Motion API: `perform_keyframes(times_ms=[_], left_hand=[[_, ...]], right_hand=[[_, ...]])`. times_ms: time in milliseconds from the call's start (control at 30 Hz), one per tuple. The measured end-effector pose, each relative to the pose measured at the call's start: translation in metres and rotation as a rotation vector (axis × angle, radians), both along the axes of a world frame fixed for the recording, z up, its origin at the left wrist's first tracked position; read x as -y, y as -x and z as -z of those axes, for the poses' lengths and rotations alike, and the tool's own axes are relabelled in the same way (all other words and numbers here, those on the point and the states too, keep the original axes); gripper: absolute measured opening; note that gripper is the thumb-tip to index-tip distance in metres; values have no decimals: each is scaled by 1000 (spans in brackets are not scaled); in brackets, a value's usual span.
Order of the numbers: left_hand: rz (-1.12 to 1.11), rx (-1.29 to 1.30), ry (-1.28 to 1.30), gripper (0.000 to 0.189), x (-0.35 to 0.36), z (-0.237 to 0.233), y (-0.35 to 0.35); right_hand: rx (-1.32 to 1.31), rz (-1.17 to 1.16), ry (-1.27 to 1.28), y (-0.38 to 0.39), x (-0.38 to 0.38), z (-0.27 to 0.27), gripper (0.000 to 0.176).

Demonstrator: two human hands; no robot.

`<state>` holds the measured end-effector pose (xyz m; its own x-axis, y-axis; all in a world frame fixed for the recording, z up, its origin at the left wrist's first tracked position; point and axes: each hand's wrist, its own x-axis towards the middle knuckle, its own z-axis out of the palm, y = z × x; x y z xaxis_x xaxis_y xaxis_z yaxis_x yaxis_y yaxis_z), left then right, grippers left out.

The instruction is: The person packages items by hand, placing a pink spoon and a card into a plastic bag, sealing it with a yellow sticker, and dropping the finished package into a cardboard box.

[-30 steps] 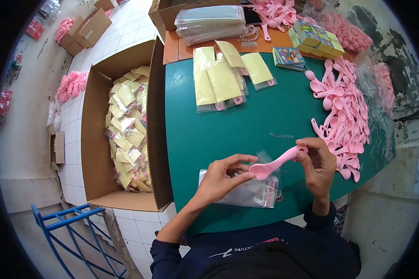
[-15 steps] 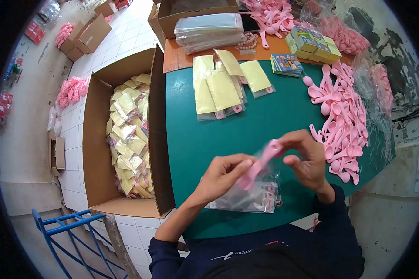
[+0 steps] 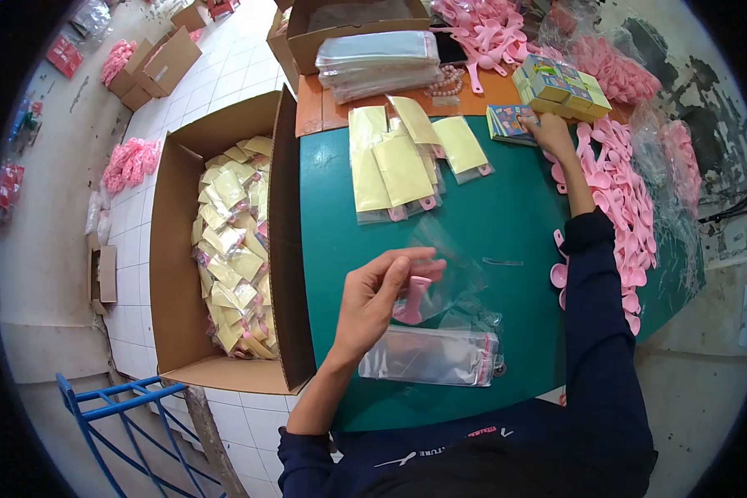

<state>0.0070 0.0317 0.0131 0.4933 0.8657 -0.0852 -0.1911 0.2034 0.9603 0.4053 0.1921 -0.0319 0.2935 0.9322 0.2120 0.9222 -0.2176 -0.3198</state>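
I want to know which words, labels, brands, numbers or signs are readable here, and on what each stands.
"TURE": white print on the dark sweater.
Red print beside it: too blurred.
Printed stack at the right hand, colourful bundles behind it: too small.
Red strip on the clear bags: too small.

Bead string (image 3: 458, 80) on orange tabletop (image 3: 334, 114) | blue metal frame (image 3: 108, 408) | white floor tiles (image 3: 232, 60)

Right hand (image 3: 548, 133) at card stack (image 3: 506, 124)
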Motion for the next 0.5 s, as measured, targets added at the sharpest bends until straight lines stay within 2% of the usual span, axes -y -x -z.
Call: perform_keyframes(times_ms=[67, 200, 267, 333, 400, 467, 500], left_hand=[[21, -11, -41, 35, -2, 4, 1], [70, -21, -51, 32, -4, 5, 0], [76, -12, -9, 32, -6, 0, -1], [80, 4, 56, 32, -6, -5, -1], [86, -35, 75, 32, -9, -9, -3], [103, -41, 81, 32, -9, -9, -7], [110, -29, 74, 31, -9, -9, -8]], right_hand=[[78, 148, 27, 9, 8, 5, 39], [263, -33, -379, 2, 15, 11, 32], [-218, -116, -348, 38, 43, -25, 27], [-757, -299, -226, 96, 94, -74, 21], [-1039, -423, -149, 135, 143, -104, 21], [-1090, -444, -102, 151, 176, -116, 18], [-974, -494, -95, 151, 182, -114, 17]])
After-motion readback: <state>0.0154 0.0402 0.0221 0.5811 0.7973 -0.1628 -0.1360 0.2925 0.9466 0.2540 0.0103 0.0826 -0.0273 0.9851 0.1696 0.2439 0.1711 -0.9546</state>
